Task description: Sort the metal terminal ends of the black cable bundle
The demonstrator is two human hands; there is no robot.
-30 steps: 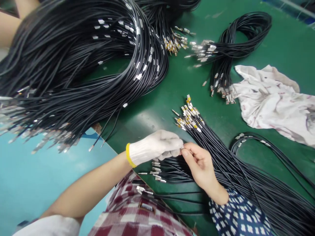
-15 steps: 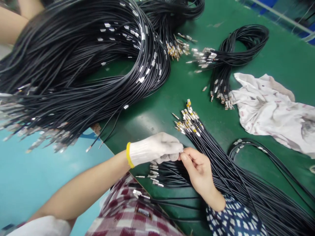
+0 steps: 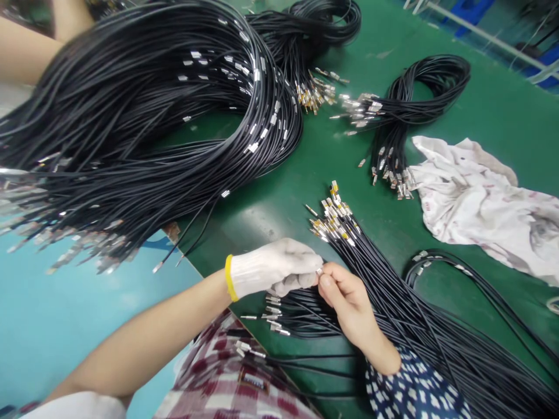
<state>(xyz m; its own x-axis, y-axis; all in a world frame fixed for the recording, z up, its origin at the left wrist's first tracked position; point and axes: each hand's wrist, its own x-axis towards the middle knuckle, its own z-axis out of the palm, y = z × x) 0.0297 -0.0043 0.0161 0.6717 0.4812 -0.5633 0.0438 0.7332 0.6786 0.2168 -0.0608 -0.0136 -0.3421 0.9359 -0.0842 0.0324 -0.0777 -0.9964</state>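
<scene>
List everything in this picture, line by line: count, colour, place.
green table top: one, green, under everything
large coil of black cables: one, black with silver metal ends, left, overhanging the table edge
far-centre coiled black cable bundle: one, black, top centre
far-right coiled black cable bundle: one, black, top right
straight black cable bundle: one, black with gold and silver tips, beside the hands
crumpled white cloth: one, white, right
teal surface: one, teal, lower left
another person's arm: one, top left
small silver metal terminal: one, pinched between both hands
left hand: white glove, yellow cuff
right hand: bare
</scene>
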